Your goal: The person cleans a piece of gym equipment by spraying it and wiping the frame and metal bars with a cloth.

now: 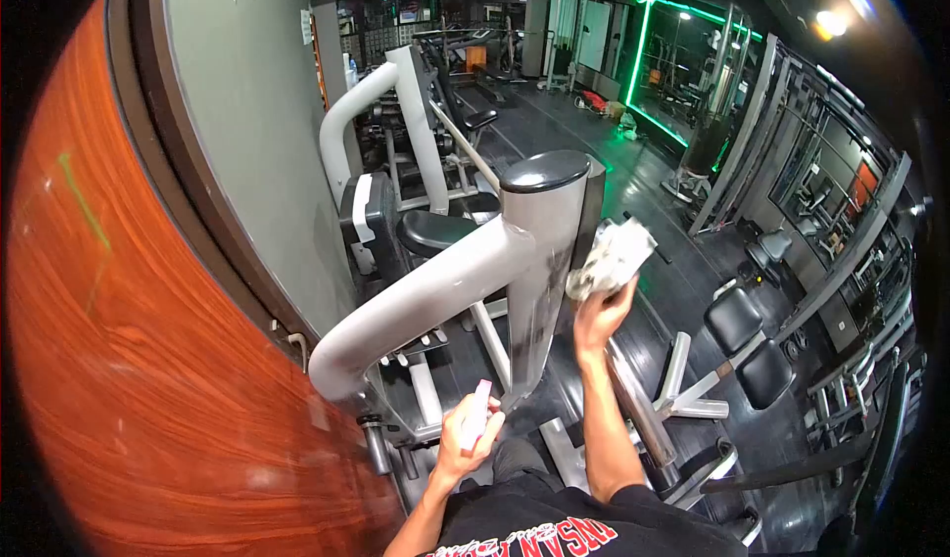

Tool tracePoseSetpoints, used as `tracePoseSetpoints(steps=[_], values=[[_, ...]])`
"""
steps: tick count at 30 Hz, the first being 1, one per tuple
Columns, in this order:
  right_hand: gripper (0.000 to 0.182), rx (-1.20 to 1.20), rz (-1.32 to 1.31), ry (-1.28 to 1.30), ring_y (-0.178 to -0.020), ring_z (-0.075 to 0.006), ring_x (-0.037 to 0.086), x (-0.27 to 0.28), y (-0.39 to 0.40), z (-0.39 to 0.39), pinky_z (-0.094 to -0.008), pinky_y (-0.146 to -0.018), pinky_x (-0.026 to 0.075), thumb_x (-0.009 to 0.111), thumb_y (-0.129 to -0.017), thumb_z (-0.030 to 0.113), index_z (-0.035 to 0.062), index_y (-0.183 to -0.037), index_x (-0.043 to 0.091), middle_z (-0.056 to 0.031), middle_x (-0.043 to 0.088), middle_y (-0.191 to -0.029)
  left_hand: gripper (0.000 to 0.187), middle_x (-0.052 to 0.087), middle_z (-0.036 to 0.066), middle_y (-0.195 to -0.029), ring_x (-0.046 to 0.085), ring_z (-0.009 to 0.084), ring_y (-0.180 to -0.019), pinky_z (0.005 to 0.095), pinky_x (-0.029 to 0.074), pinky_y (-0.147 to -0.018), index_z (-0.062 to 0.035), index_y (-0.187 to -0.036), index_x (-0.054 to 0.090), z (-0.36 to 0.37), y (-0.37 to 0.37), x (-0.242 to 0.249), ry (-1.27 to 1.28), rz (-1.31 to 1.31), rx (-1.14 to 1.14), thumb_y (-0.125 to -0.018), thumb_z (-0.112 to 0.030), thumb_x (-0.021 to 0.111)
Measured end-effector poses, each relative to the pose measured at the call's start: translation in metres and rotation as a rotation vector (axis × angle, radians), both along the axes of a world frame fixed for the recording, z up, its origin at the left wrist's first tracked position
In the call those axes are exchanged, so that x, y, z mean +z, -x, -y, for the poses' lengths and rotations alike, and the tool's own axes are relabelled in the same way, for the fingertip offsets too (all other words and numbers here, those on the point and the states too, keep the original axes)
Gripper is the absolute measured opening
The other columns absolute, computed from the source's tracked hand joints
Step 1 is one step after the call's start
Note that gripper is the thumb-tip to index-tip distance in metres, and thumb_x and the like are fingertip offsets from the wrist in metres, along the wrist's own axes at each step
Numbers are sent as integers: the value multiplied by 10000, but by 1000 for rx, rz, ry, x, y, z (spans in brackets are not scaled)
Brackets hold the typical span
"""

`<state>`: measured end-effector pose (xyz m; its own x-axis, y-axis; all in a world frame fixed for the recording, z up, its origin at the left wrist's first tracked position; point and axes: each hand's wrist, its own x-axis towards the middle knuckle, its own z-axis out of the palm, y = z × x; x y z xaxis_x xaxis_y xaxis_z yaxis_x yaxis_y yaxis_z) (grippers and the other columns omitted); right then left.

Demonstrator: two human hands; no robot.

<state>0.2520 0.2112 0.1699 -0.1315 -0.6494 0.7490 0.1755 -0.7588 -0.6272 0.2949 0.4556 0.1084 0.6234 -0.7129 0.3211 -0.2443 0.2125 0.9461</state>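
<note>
My left hand point(461, 441), low in the head view, is wrapped round a small pale pink and white object point(477, 411) shaped like a slim bottle; its lower part is hidden by my fingers. In my right hand point(604, 317) is a crumpled white-and-grey cloth point(616, 256), raised beside the upright post of a grey weight machine point(426, 298). The post carries a glossy black cap point(544, 171), just left of the cloth. A thick curved grey tube runs from the post down toward the door side.
A reddish wooden door point(139, 359) fills the left side. Behind the machine stand padded seats point(435, 231) and other frames. A black padded bench point(737, 322) is to the right, near a rack point(792, 151). Green light strips point(643, 52) edge a mirror at the back.
</note>
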Motion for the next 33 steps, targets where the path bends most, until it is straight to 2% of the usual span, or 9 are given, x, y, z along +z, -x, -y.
tracePoseSetpoints(steps=[2,7,11,13,17,21,24,28,33], values=[[347,120,112,21,-985,-200,557,37,-14,15,-309,-856,442,473,-862,-17,-22,-1209,463,-107,571,-1090,145,609,60,-730,588,113,-575,260,466,-538,1,-940,589,0,0,-4,-4,28,-3,-812,-24,653],[534,-241,-301,385,-1308,-431,337,89,-43,17,-447,-1097,260,454,-782,-51,-93,-1312,399,-283,382,-1382,154,619,66,-739,589,113,-570,262,470,-539,4,-942,595,0,1,-6,15,28,1,-809,-41,659],[502,-165,-318,280,-1315,-425,331,29,-36,27,-449,-1092,285,495,-836,13,-59,-1325,411,-283,370,-1392,152,612,62,-711,588,108,-551,255,469,-527,5,-946,590,-6,-4,-8,-16,48,26,-817,-48,652],[514,-169,-399,292,-1299,-442,346,-20,-29,31,-451,-1079,304,501,-847,32,-95,-1329,376,-297,365,-1388,350,608,102,-808,613,132,-560,254,497,-515,39,-1179,501,-13,-11,-19,-47,86,-14,-843,2,593],[485,-22,-449,-144,-1208,-380,487,-93,-8,5,-388,-1019,366,467,-829,-2,-64,-1308,426,-291,504,-1266,168,598,68,-710,611,120,-561,252,492,-516,28,-990,537,-19,-13,-16,-67,38,3,-839,-9,600],[421,-40,-162,-306,-1084,-296,579,-46,2,0,-351,-962,407,415,-816,-48,-57,-1231,486,-208,602,-1135,133,602,40,-675,586,93,-539,241,466,-502,-1,-945,576,-19,-8,-13,-36,-25,45,-824,-19,628],[427,232,28,-33,-1127,-289,522,22,-4,7,-371,-963,398,505,-837,-4,-59,-1257,447,-172,524,-1237,124,598,56,-650,605,118,-558,256,487,-542,21,-953,536,-19,-6,-10,-55,44,17,-846,-15,587],[616,-101,-343,402,-1359,-400,263,103,-37,-5,-435,-1116,212,425,-705,-96,-49,-1319,403,-254,297,-1448,127,598,54,-646,603,118,-556,258,483,-541,23,-954,538,-18,-2,-8,-72,27,15,-842,-12,588],[468,-184,-296,401,-1304,-419,359,29,-51,1,-452,-1082,283,520,-850,77,-61,-1291,441,-268,397,-1382,109,597,48,-651,603,109,-565,243,479,-534,24,-949,539,-19,0,-14,-81,-15,25,-853,-8,579]])
